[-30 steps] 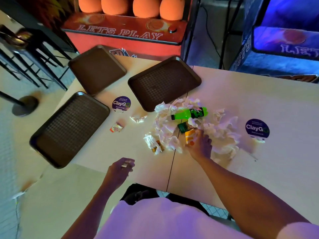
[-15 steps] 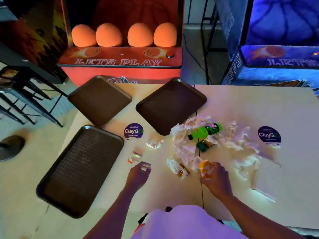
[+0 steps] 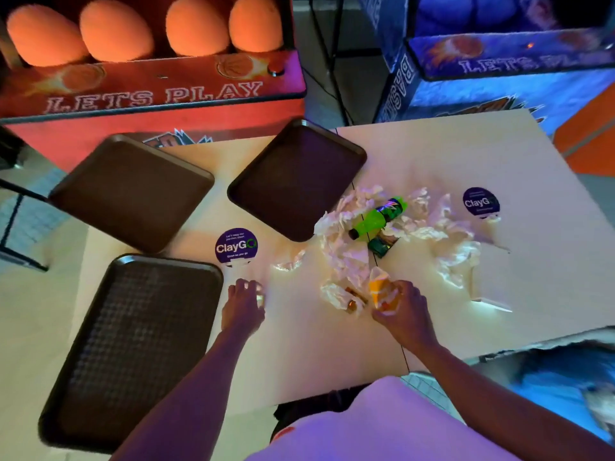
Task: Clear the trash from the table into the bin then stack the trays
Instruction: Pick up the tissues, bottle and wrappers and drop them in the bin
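Three brown trays lie on the table's left half: one far left (image 3: 133, 191), one at the middle back (image 3: 296, 178), one near left (image 3: 133, 344). Trash is heaped at the centre: a green bottle (image 3: 379, 217), a dark green packet (image 3: 382, 244) and crumpled napkins (image 3: 346, 257). A clear wrapper (image 3: 289, 261) lies left of the heap. My right hand (image 3: 402, 311) grips a yellow wrapper (image 3: 381, 287) at the heap's near edge. My left hand (image 3: 244, 301) is curled around a small whitish scrap, just below a purple sticker (image 3: 236, 246).
More napkins (image 3: 459, 257) and a second purple sticker (image 3: 481, 201) lie to the right. A red arcade machine (image 3: 149, 94) and a blue one (image 3: 499, 61) stand behind the table. A dark chair frame (image 3: 13, 201) is at the left.
My right hand has pulled the yellow wrapper out of the heap toward me. My left hand has reached forward over the small wrapper by the sticker. The view has tilted up.
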Demonstrator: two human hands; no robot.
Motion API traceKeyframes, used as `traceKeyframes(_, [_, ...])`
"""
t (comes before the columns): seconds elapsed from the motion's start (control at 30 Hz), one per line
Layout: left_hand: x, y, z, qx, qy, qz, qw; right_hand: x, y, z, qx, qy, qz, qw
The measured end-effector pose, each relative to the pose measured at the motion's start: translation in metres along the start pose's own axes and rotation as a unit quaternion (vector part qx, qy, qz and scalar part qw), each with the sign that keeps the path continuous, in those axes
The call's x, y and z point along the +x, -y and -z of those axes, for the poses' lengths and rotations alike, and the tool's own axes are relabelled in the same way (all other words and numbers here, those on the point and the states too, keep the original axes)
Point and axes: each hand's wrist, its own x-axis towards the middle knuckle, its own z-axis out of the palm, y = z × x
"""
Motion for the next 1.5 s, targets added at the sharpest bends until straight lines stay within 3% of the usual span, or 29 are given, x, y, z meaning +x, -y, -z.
traceKeyframes(0.37, [0.002, 0.007, 0.003, 0.002, 0.009, -0.041, 0.999, -0.016, 0.004, -0.001, 0.002, 0.006, -0.015, 1.000])
traceKeyframes(0.67, [0.038, -0.045, 0.027, 0.019, -0.050, -0.134, 0.990, -0.021, 0.001, 0.006, 0.010, -0.003, -0.043, 0.999])
traceKeyframes(0.83, [0.065, -0.081, 0.028, 0.071, 0.003, -0.168, 0.983, -0.032, -0.007, 0.009, 0.012, -0.018, -0.056, 0.998])
traceKeyframes(1.03, [0.075, -0.089, 0.018, 0.111, 0.065, -0.131, 0.983, -0.042, -0.019, 0.018, 0.019, -0.031, -0.080, 0.996])
traceKeyframes(1.3, [0.056, -0.106, 0.027, 0.048, 0.074, -0.095, 0.992, -0.049, -0.048, 0.036, 0.030, -0.036, -0.112, 0.993])
traceKeyframes(1.5, [0.021, -0.168, 0.039, -0.016, -0.005, -0.149, 0.989, -0.049, -0.085, 0.058, 0.070, -0.055, -0.130, 0.988])
